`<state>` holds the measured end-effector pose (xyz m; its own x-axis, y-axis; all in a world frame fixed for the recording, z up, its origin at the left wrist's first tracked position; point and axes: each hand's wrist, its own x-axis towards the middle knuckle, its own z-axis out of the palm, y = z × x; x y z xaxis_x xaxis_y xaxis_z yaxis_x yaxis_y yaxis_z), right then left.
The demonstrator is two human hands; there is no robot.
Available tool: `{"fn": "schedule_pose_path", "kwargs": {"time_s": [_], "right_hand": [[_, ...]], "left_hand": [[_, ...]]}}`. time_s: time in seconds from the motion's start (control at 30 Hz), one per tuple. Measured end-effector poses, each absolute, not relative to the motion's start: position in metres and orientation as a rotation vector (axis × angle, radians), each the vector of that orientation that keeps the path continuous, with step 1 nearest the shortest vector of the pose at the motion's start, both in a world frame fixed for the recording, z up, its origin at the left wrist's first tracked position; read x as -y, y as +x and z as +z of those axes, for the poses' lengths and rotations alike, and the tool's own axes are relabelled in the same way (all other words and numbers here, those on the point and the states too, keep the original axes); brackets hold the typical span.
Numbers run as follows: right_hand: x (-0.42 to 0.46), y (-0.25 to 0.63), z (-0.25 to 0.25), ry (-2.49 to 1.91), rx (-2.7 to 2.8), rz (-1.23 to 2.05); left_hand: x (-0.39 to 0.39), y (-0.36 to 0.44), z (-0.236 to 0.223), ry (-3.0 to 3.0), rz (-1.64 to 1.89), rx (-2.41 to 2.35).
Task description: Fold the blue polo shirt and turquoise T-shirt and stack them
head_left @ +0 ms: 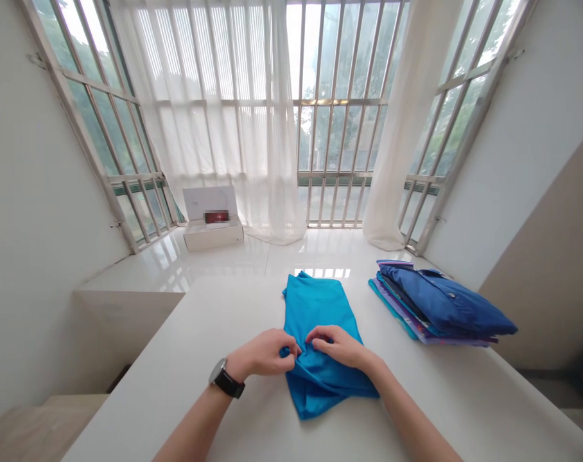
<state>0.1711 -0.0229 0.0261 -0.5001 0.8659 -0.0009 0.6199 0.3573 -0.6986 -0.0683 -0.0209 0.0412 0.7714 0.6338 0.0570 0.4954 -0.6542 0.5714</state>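
Note:
A turquoise garment (320, 308), folded into a long strip, lies on the white table (214, 359) in front of me. My left hand (265, 353), with a black watch on its wrist, pinches the cloth at the strip's left edge. My right hand (339, 345) is closed on a fold of the same cloth just to the right. Both hands meet near the middle of the strip, and the near end is bunched beneath them.
A stack of folded clothes (436, 305), with a dark blue shirt on top, sits on the table at the right. An open white box (212, 221) stands on the glossy window ledge behind. Sheer curtains hang over barred windows.

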Motion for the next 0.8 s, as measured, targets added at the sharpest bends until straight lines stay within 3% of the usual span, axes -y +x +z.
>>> {"fn": "schedule_pose_path", "kwargs": {"time_s": [0.33, 0.63, 0.8], "right_hand": [[0.045, 0.154, 0.035, -1.257, 2.297, 0.823], [0.027, 0.149, 0.004, -1.279, 2.081, 0.879], [0.017, 0.157, 0.003, -1.235, 1.963, 0.970]], "left_hand": [[0.021, -0.062, 0.031, 2.487, 0.455, -1.153], [0.024, -0.056, 0.027, 2.627, 0.915, -1.140], [0.037, -0.061, 0.035, 2.652, 0.581, -0.825]]}}
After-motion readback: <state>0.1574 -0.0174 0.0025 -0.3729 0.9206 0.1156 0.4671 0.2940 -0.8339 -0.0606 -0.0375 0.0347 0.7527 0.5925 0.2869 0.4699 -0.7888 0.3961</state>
